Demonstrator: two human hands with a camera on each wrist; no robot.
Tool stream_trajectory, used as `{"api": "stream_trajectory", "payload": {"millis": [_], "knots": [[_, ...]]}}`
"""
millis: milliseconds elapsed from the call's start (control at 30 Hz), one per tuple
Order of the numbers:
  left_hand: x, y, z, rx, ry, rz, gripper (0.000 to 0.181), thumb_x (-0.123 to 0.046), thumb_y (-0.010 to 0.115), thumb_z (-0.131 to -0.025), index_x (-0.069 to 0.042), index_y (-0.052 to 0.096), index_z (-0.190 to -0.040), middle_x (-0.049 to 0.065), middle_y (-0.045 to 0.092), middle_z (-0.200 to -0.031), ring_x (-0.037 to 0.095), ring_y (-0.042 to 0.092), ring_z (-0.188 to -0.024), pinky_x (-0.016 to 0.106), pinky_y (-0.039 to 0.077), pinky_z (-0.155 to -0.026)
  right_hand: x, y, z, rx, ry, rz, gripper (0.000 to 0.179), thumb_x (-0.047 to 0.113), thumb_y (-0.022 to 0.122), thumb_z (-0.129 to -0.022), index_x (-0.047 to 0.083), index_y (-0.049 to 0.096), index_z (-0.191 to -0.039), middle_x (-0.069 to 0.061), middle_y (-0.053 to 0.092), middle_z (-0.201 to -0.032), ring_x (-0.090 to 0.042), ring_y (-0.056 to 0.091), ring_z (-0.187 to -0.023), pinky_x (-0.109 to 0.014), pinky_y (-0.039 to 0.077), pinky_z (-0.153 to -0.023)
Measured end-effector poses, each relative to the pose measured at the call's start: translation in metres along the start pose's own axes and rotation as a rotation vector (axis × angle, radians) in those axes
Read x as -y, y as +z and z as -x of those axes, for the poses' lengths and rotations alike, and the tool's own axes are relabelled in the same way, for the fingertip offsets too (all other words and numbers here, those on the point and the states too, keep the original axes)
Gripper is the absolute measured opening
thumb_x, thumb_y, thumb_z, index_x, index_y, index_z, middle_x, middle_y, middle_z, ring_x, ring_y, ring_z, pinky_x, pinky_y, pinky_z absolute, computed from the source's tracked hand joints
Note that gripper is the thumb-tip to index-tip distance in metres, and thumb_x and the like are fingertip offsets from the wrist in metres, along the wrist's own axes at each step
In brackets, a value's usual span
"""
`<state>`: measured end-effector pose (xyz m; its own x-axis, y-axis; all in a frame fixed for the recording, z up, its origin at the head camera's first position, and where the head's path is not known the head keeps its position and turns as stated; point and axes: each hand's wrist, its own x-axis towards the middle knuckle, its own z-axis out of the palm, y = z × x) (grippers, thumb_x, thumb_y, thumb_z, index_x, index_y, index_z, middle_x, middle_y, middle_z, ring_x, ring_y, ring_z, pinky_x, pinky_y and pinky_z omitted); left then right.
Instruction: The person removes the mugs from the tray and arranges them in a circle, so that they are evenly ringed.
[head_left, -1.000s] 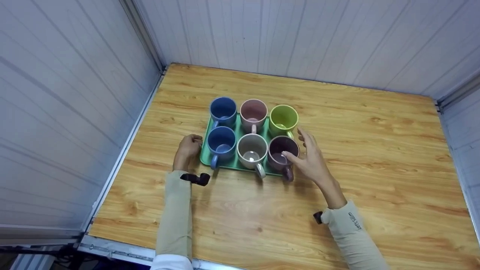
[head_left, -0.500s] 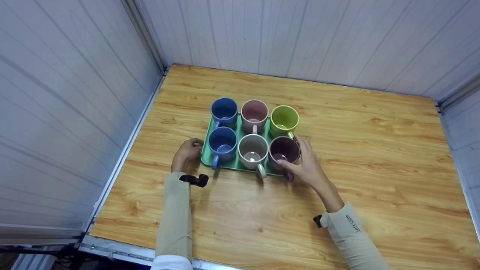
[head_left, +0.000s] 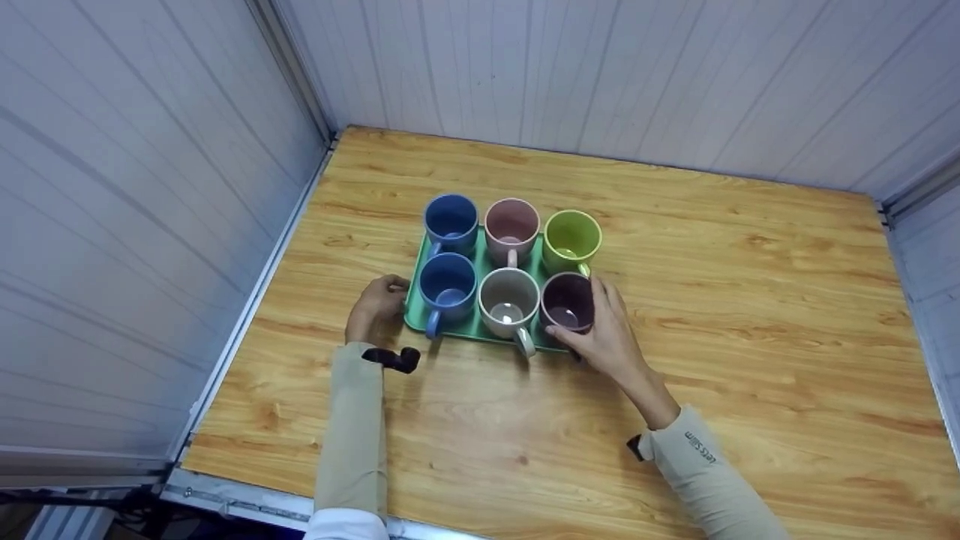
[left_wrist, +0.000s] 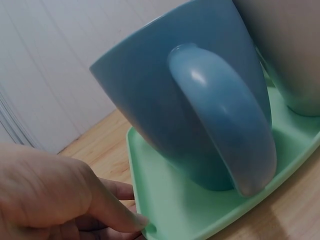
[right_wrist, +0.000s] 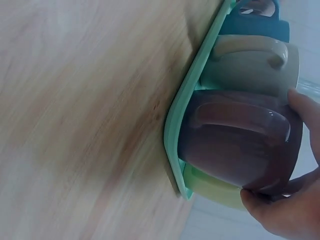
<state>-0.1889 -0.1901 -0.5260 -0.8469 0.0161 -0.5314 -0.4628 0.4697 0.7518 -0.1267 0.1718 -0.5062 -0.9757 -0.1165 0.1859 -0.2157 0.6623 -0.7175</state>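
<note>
A green tray point(head_left: 414, 318) on the table bears several upright mugs in two rows. At its left edge, my left hand point(head_left: 377, 301) pinches the rim; the left wrist view shows the thumb point(left_wrist: 134, 220) on the edge, with the other fingers partly hidden. My right hand point(head_left: 616, 337) grips the dark purple mug point(right_wrist: 235, 142) around its upper part at the tray's front right corner. Left of this mug stand a pale grey mug point(head_left: 509, 300) and a blue mug point(head_left: 448, 292). The back row has another blue mug point(head_left: 451, 221), a pink mug point(head_left: 512, 225) and a yellow-green mug point(head_left: 572, 238).
The wood-grain table point(head_left: 750, 337) extends around the tray on all sides. White panel walls point(head_left: 570, 75) stand behind it and at both sides. A metal edge point(head_left: 240, 502) runs along the table's front left.
My right hand has come down from above the purple mug and closed around it, the thumb moving to its front left side. My left hand stays at the tray's edge.
</note>
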Motion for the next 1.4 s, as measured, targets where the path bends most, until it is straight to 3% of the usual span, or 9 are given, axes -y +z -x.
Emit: {"api": "stream_trajectory", "payload": {"millis": [200, 367, 533, 767, 1000, 1133, 1267, 1400], "knots": [[0.003, 0.001, 0.000, 0.008, -0.006, -0.022, 0.039, -0.017, 0.050, -0.098, -0.001, 0.049, -0.134, 0.020, 0.052, -0.135, 0.031, 0.051, -0.121, 0.041, 0.043, -0.100, -0.001, 0.000, 0.002, -0.024, 0.012, 0.012, 0.102, 0.046, 0.083, -0.069, 0.001, 0.034, -0.146, -0.020, 0.041, -0.144, -0.034, 0.042, -0.129, -0.052, 0.035, -0.106], [0.006, 0.002, 0.000, 0.018, -0.022, 0.027, 0.039, -0.018, 0.051, -0.098, -0.003, 0.049, -0.134, 0.018, 0.052, -0.135, 0.030, 0.050, -0.122, 0.041, 0.043, -0.099, -0.004, -0.007, 0.007, -0.021, 0.029, -0.015, 0.102, 0.046, 0.084, -0.067, 0.002, 0.036, -0.145, -0.020, 0.042, -0.144, -0.035, 0.044, -0.129, -0.052, 0.034, -0.106], [0.004, 0.001, 0.002, 0.008, -0.024, 0.073, 0.038, -0.016, 0.051, -0.098, -0.004, 0.048, -0.134, 0.017, 0.052, -0.134, 0.030, 0.050, -0.121, 0.041, 0.044, -0.099, -0.007, -0.023, 0.009, -0.014, 0.033, -0.057, 0.104, 0.044, 0.086, -0.066, 0.000, 0.035, -0.146, -0.022, 0.041, -0.145, -0.037, 0.041, -0.131, -0.053, 0.031, -0.108], [0.001, 0.001, 0.003, 0.030, -0.079, 0.183, 0.038, -0.009, 0.047, -0.098, -0.007, 0.045, -0.136, 0.014, 0.050, -0.134, 0.026, 0.052, -0.114, 0.038, 0.047, -0.093, -0.014, -0.047, 0.009, 0.026, 0.049, -0.100, 0.103, 0.041, 0.086, -0.067, 0.001, 0.034, -0.146, -0.022, 0.038, -0.147, -0.038, 0.038, -0.133, -0.056, 0.028, -0.110], [0.001, 0.002, 0.004, 0.035, -0.089, 0.272, 0.037, -0.006, 0.048, -0.096, -0.006, 0.045, -0.133, 0.013, 0.051, -0.129, 0.025, 0.054, -0.107, 0.038, 0.049, -0.089, -0.031, -0.072, 0.003, 0.034, 0.044, -0.100, 0.104, 0.035, 0.088, -0.065, 0.001, 0.033, -0.147, -0.023, 0.036, -0.148, -0.042, 0.035, -0.135, -0.059, 0.025, -0.110], [0.002, 0.002, 0.003, 0.034, -0.074, 0.241, 0.037, -0.002, 0.048, -0.095, -0.005, 0.046, -0.132, 0.014, 0.051, -0.129, 0.026, 0.052, -0.112, 0.038, 0.047, -0.092, -0.047, -0.087, -0.001, 0.019, 0.065, -0.072, 0.103, 0.033, 0.088, -0.066, 0.002, 0.033, -0.147, -0.025, 0.034, -0.149, -0.044, 0.032, -0.136, -0.062, 0.023, -0.109], [0.002, 0.001, 0.001, 0.018, -0.025, 0.099, 0.037, -0.011, 0.050, -0.097, -0.002, 0.047, -0.134, 0.017, 0.052, -0.133, 0.027, 0.053, -0.114, 0.037, 0.046, -0.095, -0.065, -0.102, -0.005, 0.006, 0.107, -0.055, 0.103, 0.032, 0.087, -0.068, 0.003, 0.030, -0.149, -0.025, 0.031, -0.151, -0.045, 0.030, -0.136, -0.062, 0.023, -0.109], [0.001, -0.001, 0.000, 0.010, -0.006, 0.047, 0.038, -0.016, 0.052, -0.098, -0.001, 0.049, -0.133, 0.019, 0.054, -0.131, 0.026, 0.056, -0.110, 0.036, 0.046, -0.093, -0.081, -0.118, -0.010, -0.015, 0.145, -0.061, 0.103, 0.030, 0.086, -0.070, 0.004, 0.027, -0.150, -0.024, 0.028, -0.153, -0.043, 0.028, -0.138, -0.060, 0.024, -0.110]]}}
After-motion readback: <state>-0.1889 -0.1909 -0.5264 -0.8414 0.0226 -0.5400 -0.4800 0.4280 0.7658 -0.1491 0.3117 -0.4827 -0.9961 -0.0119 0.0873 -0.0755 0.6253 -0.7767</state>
